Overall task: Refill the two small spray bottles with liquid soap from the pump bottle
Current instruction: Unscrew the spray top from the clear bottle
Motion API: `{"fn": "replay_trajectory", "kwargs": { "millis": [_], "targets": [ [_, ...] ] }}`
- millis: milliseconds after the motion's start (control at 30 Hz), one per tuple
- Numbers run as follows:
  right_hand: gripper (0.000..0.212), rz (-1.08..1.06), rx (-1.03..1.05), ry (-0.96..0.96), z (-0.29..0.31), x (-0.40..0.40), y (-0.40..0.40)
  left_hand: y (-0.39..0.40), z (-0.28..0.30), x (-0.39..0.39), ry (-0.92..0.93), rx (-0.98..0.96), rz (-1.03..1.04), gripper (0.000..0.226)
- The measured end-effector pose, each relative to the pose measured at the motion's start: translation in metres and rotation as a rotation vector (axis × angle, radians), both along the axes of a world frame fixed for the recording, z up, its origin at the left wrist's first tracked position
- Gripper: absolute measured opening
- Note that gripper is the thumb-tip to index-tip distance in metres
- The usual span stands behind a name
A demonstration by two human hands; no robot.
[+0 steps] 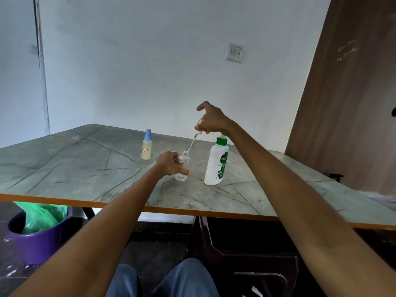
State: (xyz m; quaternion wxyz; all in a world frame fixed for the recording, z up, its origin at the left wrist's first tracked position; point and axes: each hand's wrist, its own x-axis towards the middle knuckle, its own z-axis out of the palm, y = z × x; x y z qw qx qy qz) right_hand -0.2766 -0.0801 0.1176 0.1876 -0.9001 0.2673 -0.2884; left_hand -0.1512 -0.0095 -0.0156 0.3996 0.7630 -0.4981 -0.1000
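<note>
A clear, empty small spray bottle [185,162] stands on the grey table [85,168], and my left hand [170,163] grips its side. My right hand [211,120] pinches the bottle's white spray head [198,130] above it; the thin dip tube [191,143] slants down, its tip at the bottle's open neck. A second small spray bottle [147,147], with a blue cap and yellowish liquid, stands further left. The white pump bottle [216,162] with a green collar stands just right of the clear bottle, below my right wrist.
The table has an orange front edge [128,205]. Under it at the left sits a purple bin [40,239] with a green bag. A dark chair [246,254] is below the table at the right. A brown door [353,93] stands at the far right.
</note>
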Motion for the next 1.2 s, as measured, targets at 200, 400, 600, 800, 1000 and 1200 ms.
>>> {"fn": "replay_trajectory", "kwargs": {
  "millis": [200,400,600,800,1000,1200],
  "targets": [
    [0.046,-0.105,0.270,-0.471,0.015,-0.039,-0.020,-0.002,0.000,-0.001,-0.028,-0.006,0.009,0.044],
    [0.054,-0.336,0.299,-0.761,-0.017,-0.105,-0.061,-0.003,-0.003,-0.004,-0.050,-0.031,0.046,0.037],
    [0.075,-0.611,0.363,-0.415,-0.100,-0.149,-0.088,-0.002,0.000,-0.010,-0.092,-0.025,0.085,0.040],
    [0.088,-0.671,0.342,-0.154,-0.136,-0.171,-0.091,-0.003,-0.001,-0.016,-0.076,-0.052,0.116,0.049],
    [0.081,-0.704,0.372,-0.168,-0.129,-0.174,-0.095,-0.004,-0.002,-0.016,-0.059,-0.052,0.132,0.050],
    [0.070,-0.733,0.366,-0.172,-0.123,-0.178,-0.103,-0.005,-0.003,-0.017,-0.027,-0.054,0.127,0.046]
  ]
}}
